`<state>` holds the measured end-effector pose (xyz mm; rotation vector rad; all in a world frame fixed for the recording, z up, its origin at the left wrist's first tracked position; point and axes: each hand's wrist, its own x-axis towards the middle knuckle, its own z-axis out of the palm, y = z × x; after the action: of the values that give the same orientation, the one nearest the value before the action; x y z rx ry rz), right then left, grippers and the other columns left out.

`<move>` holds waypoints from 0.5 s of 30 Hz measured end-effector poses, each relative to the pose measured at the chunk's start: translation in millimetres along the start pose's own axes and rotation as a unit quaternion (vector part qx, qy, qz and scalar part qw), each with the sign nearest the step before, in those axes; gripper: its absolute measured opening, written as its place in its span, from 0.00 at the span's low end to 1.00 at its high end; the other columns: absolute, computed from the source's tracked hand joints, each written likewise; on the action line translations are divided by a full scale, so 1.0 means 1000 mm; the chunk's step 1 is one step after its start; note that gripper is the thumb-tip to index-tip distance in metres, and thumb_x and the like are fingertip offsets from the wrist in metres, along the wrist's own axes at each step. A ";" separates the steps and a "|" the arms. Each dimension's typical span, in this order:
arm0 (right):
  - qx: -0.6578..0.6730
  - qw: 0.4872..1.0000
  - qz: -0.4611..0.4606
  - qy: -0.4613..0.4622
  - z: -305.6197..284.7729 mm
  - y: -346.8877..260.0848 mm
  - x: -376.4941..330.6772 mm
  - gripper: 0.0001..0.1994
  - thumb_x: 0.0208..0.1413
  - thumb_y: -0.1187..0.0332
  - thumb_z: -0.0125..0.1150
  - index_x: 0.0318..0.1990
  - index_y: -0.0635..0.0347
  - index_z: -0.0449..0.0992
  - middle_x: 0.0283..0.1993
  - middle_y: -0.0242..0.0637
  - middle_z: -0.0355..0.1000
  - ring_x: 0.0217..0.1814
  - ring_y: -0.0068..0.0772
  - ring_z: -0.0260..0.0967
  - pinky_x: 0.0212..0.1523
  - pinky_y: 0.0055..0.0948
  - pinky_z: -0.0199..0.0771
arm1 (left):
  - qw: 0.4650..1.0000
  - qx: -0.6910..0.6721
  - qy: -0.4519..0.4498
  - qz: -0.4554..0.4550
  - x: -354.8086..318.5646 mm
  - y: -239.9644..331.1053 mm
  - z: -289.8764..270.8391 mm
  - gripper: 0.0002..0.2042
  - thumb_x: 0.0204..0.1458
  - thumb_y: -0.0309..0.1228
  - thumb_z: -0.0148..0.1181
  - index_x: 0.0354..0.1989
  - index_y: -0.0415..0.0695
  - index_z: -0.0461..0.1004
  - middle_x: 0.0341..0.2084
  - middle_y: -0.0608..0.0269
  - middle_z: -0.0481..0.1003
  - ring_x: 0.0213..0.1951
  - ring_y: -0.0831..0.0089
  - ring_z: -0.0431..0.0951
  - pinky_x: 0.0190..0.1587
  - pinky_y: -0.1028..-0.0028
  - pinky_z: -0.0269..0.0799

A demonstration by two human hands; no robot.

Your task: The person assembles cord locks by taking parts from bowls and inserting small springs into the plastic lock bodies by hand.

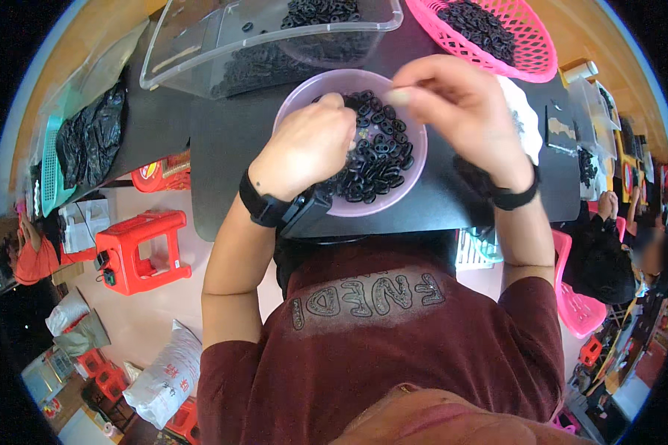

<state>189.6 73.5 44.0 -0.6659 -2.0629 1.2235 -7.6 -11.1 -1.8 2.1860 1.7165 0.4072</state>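
Observation:
A pale purple bowl on the dark table holds many small black oval rings. My left hand is over the left side of the bowl, its fingers curled down toward the rings. Whatever those fingers grip is hidden beneath the hand. Above the bowl's right rim is my right hand, slightly blurred, with thumb and forefinger brought together at the tips. I cannot make out anything between them. Each wrist wears a black band.
Behind the bowl stands a clear plastic bin of black rings. A pink basket with more black pieces is at the far right. White cloth or plastic lies right of my hand. A red stool stands left; other people sit at both sides.

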 end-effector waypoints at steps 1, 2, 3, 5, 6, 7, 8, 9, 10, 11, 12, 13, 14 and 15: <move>0.003 1.000 -0.001 -0.008 0.008 0.004 0.003 0.06 0.53 0.71 0.64 0.36 0.63 0.78 0.29 0.31 0.74 0.30 0.16 0.69 0.31 0.19 0.70 | 0.999 -0.009 0.027 0.023 0.000 0.001 0.003 0.03 0.45 0.25 0.55 0.26 0.38 0.73 0.29 0.49 0.72 0.35 0.50 0.75 0.40 0.59 0.70; 0.007 1.000 -0.003 -0.021 0.017 0.008 0.007 0.06 0.53 0.72 0.63 0.36 0.63 0.78 0.28 0.32 0.74 0.30 0.16 0.69 0.31 0.20 0.71 | 0.998 -0.017 0.054 0.042 -0.001 0.001 0.004 0.04 0.45 0.25 0.54 0.25 0.37 0.73 0.28 0.48 0.72 0.33 0.48 0.75 0.39 0.57 0.71; 0.022 1.000 -0.004 -0.015 0.024 0.011 0.009 0.05 0.52 0.72 0.63 0.36 0.63 0.78 0.28 0.33 0.74 0.30 0.17 0.69 0.31 0.20 0.71 | 0.997 -0.033 0.048 0.052 -0.002 0.002 0.002 0.04 0.46 0.24 0.53 0.28 0.36 0.72 0.28 0.47 0.73 0.34 0.48 0.75 0.38 0.56 0.71; 0.048 0.999 0.016 -0.020 0.030 0.021 0.010 0.05 0.53 0.73 0.63 0.36 0.63 0.78 0.28 0.31 0.74 0.29 0.17 0.70 0.31 0.20 0.71 | 0.992 -0.079 0.083 0.047 0.004 0.001 0.003 0.05 0.48 0.25 0.53 0.29 0.36 0.71 0.28 0.46 0.73 0.34 0.47 0.75 0.38 0.56 0.71; 0.047 0.999 0.019 -0.017 0.028 0.025 0.010 0.05 0.53 0.73 0.63 0.36 0.63 0.78 0.28 0.31 0.74 0.29 0.17 0.70 0.31 0.20 0.71 | 0.984 -0.128 0.116 0.040 0.009 0.002 0.002 0.05 0.49 0.26 0.53 0.31 0.36 0.71 0.28 0.44 0.74 0.33 0.45 0.75 0.38 0.57 0.71; 0.106 0.992 0.069 -0.014 0.026 0.028 0.008 0.05 0.54 0.72 0.63 0.37 0.63 0.77 0.29 0.30 0.74 0.29 0.16 0.70 0.31 0.19 0.72 | 0.979 -0.181 0.091 -0.040 0.010 0.002 -0.003 0.05 0.52 0.25 0.55 0.33 0.35 0.70 0.27 0.49 0.76 0.29 0.56 0.78 0.33 0.64 0.73; 0.165 0.980 0.114 -0.012 0.023 0.028 0.007 0.05 0.55 0.72 0.62 0.38 0.63 0.77 0.29 0.29 0.74 0.30 0.15 0.69 0.31 0.18 0.72 | 0.979 -0.180 0.090 -0.040 0.009 0.002 -0.004 0.05 0.52 0.25 0.55 0.33 0.35 0.70 0.27 0.49 0.76 0.29 0.56 0.78 0.33 0.64 0.73; 0.156 0.980 0.119 -0.010 0.021 0.034 0.005 0.06 0.56 0.72 0.62 0.39 0.62 0.77 0.30 0.27 0.74 0.29 0.14 0.69 0.31 0.16 0.72 | 0.943 -0.309 0.105 -0.069 0.009 0.002 -0.004 0.05 0.52 0.24 0.56 0.35 0.36 0.70 0.26 0.54 0.76 0.27 0.64 0.77 0.31 0.69 0.72; 0.157 0.980 0.121 -0.010 0.022 0.037 0.005 0.06 0.56 0.72 0.62 0.39 0.62 0.77 0.30 0.27 0.74 0.29 0.14 0.69 0.31 0.16 0.72 | 0.888 -0.433 0.119 -0.097 0.009 0.001 -0.002 0.05 0.52 0.22 0.57 0.36 0.36 0.71 0.25 0.59 0.76 0.25 0.73 0.76 0.29 0.73 0.72; 0.175 0.977 0.120 -0.014 0.025 0.040 0.005 0.06 0.56 0.72 0.61 0.40 0.62 0.76 0.31 0.28 0.74 0.29 0.14 0.69 0.30 0.16 0.72 | 0.868 -0.470 0.131 -0.096 0.009 0.000 0.000 0.05 0.53 0.19 0.56 0.38 0.36 0.71 0.26 0.65 0.76 0.26 0.83 0.74 0.28 0.79 0.70; 0.194 0.973 0.121 -0.018 0.027 0.041 0.005 0.06 0.56 0.72 0.61 0.40 0.63 0.76 0.31 0.28 0.74 0.28 0.14 0.69 0.30 0.16 0.72 | 0.867 -0.470 0.130 -0.100 0.009 0.001 0.000 0.05 0.53 0.19 0.56 0.38 0.36 0.71 0.26 0.65 0.76 0.26 0.83 0.74 0.28 0.79 0.70; 0.196 0.973 0.124 -0.020 0.028 0.041 0.005 0.06 0.56 0.72 0.61 0.40 0.63 0.76 0.31 0.28 0.74 0.28 0.14 0.69 0.30 0.16 0.72 | 0.855 -0.490 0.139 -0.095 0.011 0.002 0.000 0.05 0.54 0.19 0.56 0.38 0.36 0.71 0.27 0.63 0.76 0.27 0.81 0.75 0.29 0.79 0.71; 0.219 0.968 0.123 -0.020 0.029 0.039 0.005 0.06 0.57 0.72 0.61 0.41 0.63 0.76 0.31 0.29 0.74 0.28 0.15 0.69 0.31 0.16 0.73 | 0.843 -0.508 0.151 -0.091 0.012 0.003 -0.001 0.05 0.54 0.19 0.55 0.38 0.35 0.71 0.29 0.62 0.76 0.27 0.79 0.75 0.30 0.79 0.72; 0.241 0.962 0.123 -0.020 0.030 0.038 0.006 0.07 0.57 0.73 0.60 0.41 0.64 0.75 0.32 0.30 0.74 0.29 0.16 0.70 0.31 0.17 0.74 | 0.842 -0.507 0.153 -0.098 0.012 0.003 -0.001 0.05 0.54 0.19 0.55 0.38 0.35 0.71 0.29 0.62 0.76 0.27 0.79 0.75 0.30 0.79 0.72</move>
<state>167.3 76.8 1.1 -0.6751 -1.6438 1.8133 -2.7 -0.1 1.0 1.1911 1.3237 1.3030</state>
